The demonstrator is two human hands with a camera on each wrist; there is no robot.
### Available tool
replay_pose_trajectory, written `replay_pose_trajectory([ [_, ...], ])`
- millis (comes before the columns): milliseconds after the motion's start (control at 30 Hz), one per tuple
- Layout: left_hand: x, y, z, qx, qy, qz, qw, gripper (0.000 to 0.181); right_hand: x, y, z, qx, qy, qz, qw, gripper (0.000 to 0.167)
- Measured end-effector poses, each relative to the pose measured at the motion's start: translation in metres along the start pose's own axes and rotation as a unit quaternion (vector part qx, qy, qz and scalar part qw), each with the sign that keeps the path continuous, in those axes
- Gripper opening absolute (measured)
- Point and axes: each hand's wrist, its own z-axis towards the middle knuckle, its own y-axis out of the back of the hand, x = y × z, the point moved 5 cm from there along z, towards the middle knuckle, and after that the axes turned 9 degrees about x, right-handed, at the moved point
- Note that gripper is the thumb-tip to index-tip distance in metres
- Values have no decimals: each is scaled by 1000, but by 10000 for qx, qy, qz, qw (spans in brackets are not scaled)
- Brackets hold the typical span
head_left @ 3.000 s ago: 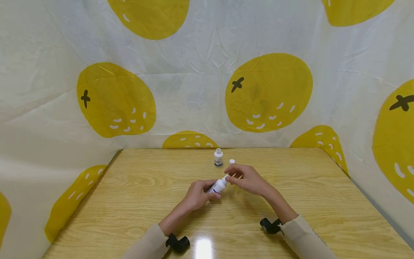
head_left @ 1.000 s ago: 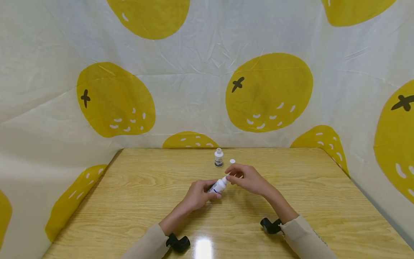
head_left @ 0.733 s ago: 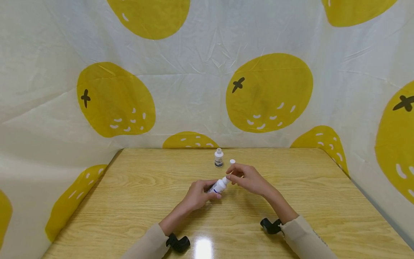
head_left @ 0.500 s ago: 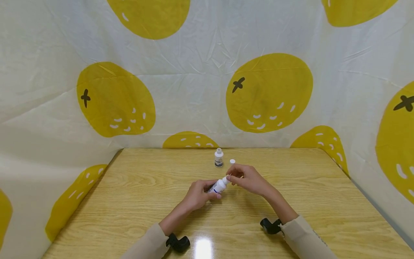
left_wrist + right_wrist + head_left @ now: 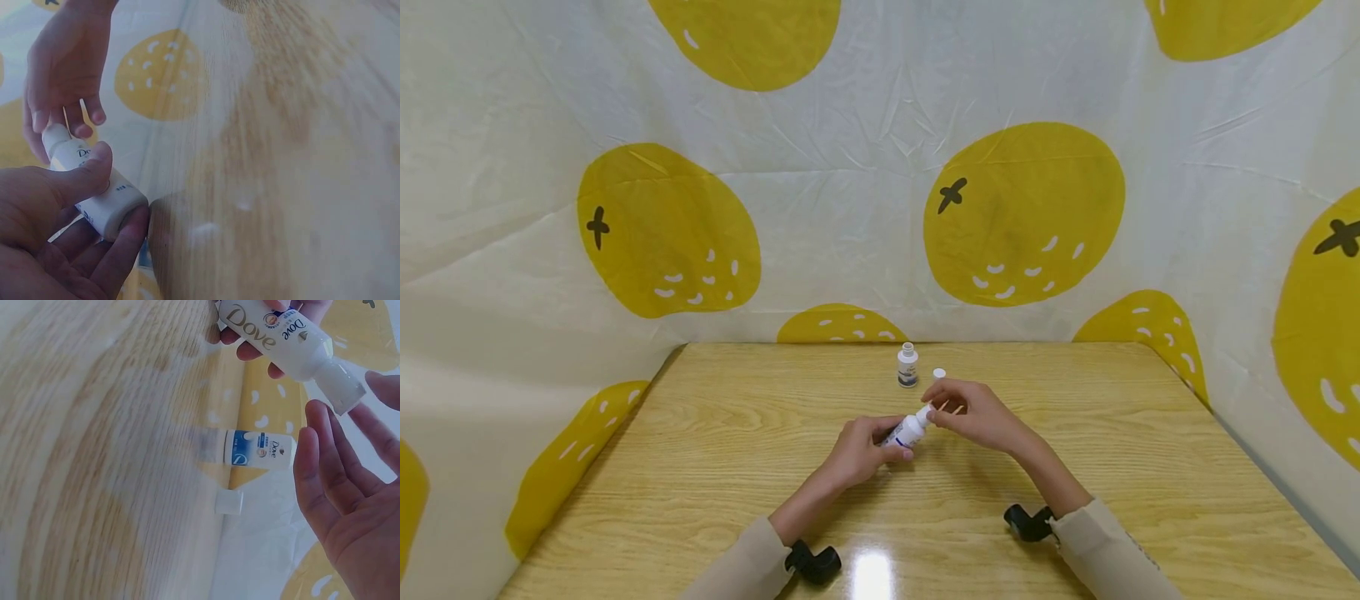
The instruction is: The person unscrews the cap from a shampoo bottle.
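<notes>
My left hand [image 5: 856,454] grips a small white Dove bottle [image 5: 905,433], tilted with its top toward the upper right. In the left wrist view the thumb lies across the bottle's side, and the fingers curl around its back and base. The thumb and index finger of my right hand [image 5: 979,417] are around the bottle's white cap [image 5: 340,387], which sits on the neck. Its other fingers are held off the cap, slightly bent. A second Dove bottle [image 5: 259,450], with a blue label and no cap, stands upright behind the hands.
A loose white cap [image 5: 229,502] lies on the wooden table [image 5: 737,408], right of the standing bottle and just beyond my right fingers. A white cloth with yellow fruit shapes [image 5: 850,225] hangs behind the table's far edge. Black wrist cameras [image 5: 812,563] are on both forearms.
The right fingers have shifted slightly back and forth at the cap, and the outer ones are now more spread. My left hand, the held bottle, the standing bottle and loose cap stay put.
</notes>
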Motion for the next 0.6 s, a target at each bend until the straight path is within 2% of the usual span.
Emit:
replay_pose_trajectory([
  [600,1,0,0,-7,54,2,10000,48,1,0,0,-134,-73,112,9998,16],
])
